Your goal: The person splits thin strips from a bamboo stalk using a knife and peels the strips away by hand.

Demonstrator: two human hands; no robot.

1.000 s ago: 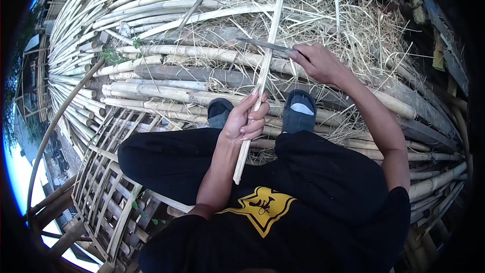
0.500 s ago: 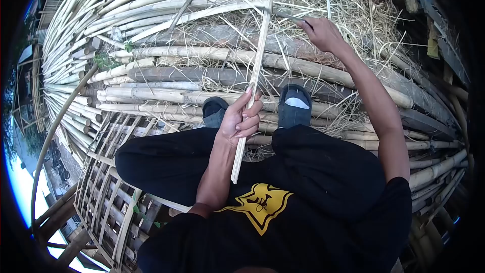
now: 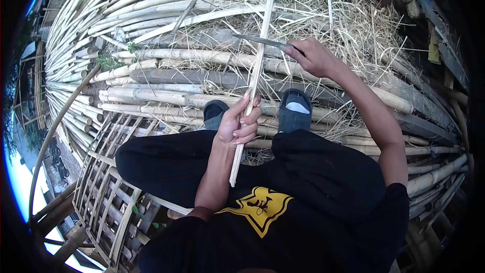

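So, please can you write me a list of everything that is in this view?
Knife: one, grey blade, in the right hand, over the strip
Bamboo strip: one, pale, in the left hand
Bamboo poles: many, pale yellow, in front and at both sides
Shavings: uncountable, straw-coloured, mostly ahead and right
Lattice: one, tan, lower left
Leaves: several, green, left side
Sandals: two, dark grey, on the feet
Trousers: one pair, black, on the legs
Shirt: one, black with yellow print, bottom
Left hand: one, bare, centre
Right hand: one, bare, right of centre
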